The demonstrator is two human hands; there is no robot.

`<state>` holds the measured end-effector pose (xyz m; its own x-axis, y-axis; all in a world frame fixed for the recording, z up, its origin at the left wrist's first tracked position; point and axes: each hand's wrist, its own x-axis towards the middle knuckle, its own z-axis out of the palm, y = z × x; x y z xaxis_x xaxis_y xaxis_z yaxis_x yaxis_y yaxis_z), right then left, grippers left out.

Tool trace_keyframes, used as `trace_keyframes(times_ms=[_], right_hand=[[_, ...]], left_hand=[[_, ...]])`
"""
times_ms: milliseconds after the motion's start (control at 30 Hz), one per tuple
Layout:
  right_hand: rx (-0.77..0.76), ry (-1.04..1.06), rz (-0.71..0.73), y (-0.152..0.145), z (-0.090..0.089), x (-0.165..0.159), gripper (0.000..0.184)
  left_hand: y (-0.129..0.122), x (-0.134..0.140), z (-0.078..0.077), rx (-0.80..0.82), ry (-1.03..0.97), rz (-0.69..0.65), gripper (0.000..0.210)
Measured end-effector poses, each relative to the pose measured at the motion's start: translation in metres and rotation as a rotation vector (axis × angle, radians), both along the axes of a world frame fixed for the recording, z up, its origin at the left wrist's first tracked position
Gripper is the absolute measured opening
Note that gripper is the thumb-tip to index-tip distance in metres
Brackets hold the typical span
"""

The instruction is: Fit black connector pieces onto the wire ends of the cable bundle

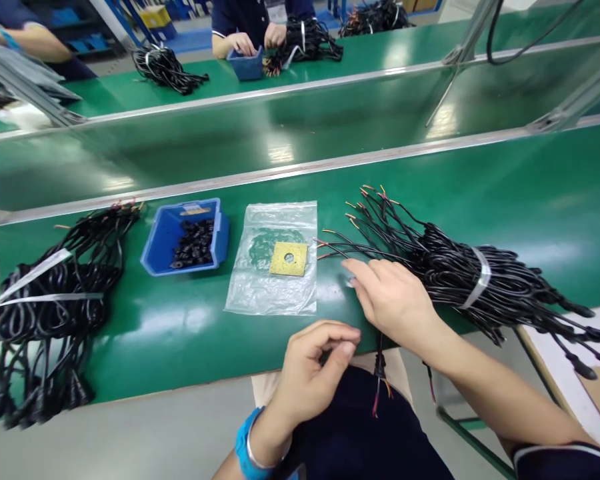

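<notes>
My left hand [314, 368] is over the table's front edge, its fingers curled and thumb near the fingertips. A dark spot shows inside the curl, but I cannot make out what it is. My right hand [397, 300] lies palm down beside a tied bundle of black cables [460, 267], thumb and forefinger a little apart near some stripped wire ends [330, 245]. Below that hand, a black cable end with red and yellow wires [380, 367] hangs over the edge. Left of both hands, a yellow square pad with a hole [281, 259] rests on a clear plastic bag [260, 293].
A blue bin [153, 257] holds small black parts [195, 243]. Another tied cable bundle [55, 300] lies at the far left. Metal rails [260, 175] run behind the green table [190, 353]. Across them, a co-worker's hands [243, 44] are at another blue bin [247, 67].
</notes>
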<state>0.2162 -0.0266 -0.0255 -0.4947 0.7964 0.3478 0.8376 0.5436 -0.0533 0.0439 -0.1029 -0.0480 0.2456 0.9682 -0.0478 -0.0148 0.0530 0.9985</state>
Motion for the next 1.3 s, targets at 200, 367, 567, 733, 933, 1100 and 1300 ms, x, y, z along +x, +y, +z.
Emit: trace_keyframes(times_ms=[200,367,567,733,933,1100,1300], right_hand=[[0.087,0.291,0.227,-0.001,-0.011,-0.004,0.015],[-0.105,0.369,0.361,-0.004,-0.019,-0.003,0.016],[-0.56,0.39,0.376,-0.009,-0.014,0.006,0.024],[-0.69,0.402,0.392,-0.009,-0.006,0.008,0.028],[-0.737,0.401,0.342,-0.007,-0.007,0.01,0.029],[-0.733,0.458,0.343,-0.006,-0.008,0.01,0.028],[-0.651,0.566,0.293,-0.005,-0.006,0.003,0.024]], left_hand=[[0.012,-0.014,0.002,-0.133,-0.196,0.204,0.014],[0.02,-0.04,0.01,-0.036,-0.062,0.331,0.027],[0.066,-0.126,0.052,0.271,0.702,0.566,0.022],[0.132,-0.169,0.069,0.21,1.097,0.573,0.013],[0.16,-0.171,0.055,0.154,0.951,0.532,0.02],[0.13,-0.166,0.065,0.169,0.609,0.502,0.018],[0.089,-0.129,0.062,0.05,0.168,0.309,0.044]])
